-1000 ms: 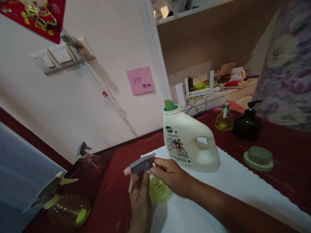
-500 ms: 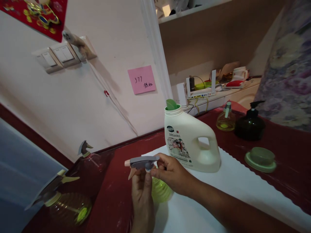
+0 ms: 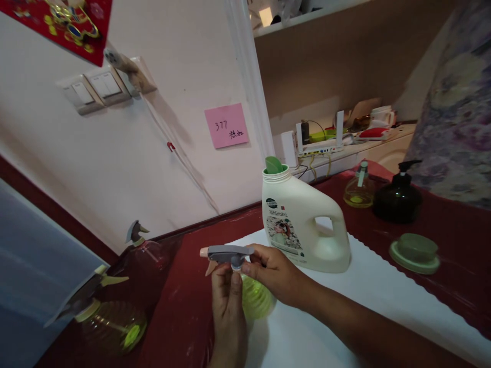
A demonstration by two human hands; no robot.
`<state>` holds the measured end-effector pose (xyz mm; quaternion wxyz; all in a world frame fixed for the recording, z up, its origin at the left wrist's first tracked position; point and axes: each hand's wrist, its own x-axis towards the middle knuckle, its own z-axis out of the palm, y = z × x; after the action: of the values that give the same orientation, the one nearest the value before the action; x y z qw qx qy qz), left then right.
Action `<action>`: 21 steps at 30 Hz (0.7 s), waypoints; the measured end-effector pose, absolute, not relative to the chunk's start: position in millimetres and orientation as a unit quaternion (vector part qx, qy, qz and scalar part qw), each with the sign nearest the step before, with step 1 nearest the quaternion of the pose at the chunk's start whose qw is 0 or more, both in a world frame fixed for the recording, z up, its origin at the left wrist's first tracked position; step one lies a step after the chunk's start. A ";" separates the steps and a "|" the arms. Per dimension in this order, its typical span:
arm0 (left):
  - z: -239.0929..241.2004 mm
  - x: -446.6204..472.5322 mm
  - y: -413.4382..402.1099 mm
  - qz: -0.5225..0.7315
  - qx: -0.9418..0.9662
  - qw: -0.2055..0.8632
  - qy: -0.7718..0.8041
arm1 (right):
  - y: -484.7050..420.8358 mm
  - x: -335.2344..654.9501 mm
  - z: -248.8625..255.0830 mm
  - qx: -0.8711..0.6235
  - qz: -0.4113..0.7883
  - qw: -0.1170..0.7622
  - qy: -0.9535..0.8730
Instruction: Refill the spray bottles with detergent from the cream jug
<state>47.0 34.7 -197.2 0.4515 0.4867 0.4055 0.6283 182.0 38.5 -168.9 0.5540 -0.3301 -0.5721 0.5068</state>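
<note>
Sitting atop a ribbed green bottle (image 3: 255, 299) on the white mat (image 3: 383, 296), the grey spray head (image 3: 226, 253) is pinched at its collar by both hands: the left hand (image 3: 228, 317) curls its fingers up around it, the right hand (image 3: 274, 273) grips beside. Just behind stands a cream detergent jug (image 3: 303, 225), uncapped; its green cap (image 3: 414, 250) lies well apart on the red table (image 3: 452, 225).

I see open white mat (image 3: 383, 301) to the right of my right hand (image 3: 274, 276), with room to pass toward the near edge. Just behind that hand a cream plastic detergent jug (image 3: 303, 220) blocks the way back. On my left hand's (image 3: 228, 317) side, two clear yellow-tinted spray bottles (image 3: 111, 322) crowd the red tabletop (image 3: 180, 306).
</note>
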 end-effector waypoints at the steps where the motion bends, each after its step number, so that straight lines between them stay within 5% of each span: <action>1: -197.1 46.7 34.6 0.626 0.491 0.445 0.411 | 38.9 181.1 -170.2 -0.330 0.509 0.554 -0.570; 21: -204.8 45.0 35.9 0.637 0.476 0.467 0.386 | 38.3 183.6 -164.7 -0.336 0.507 0.529 -0.591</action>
<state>45.0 35.9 -204.8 0.4675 0.4761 0.3858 0.6372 183.6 38.3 -164.7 0.5290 -0.3361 -0.5913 0.5075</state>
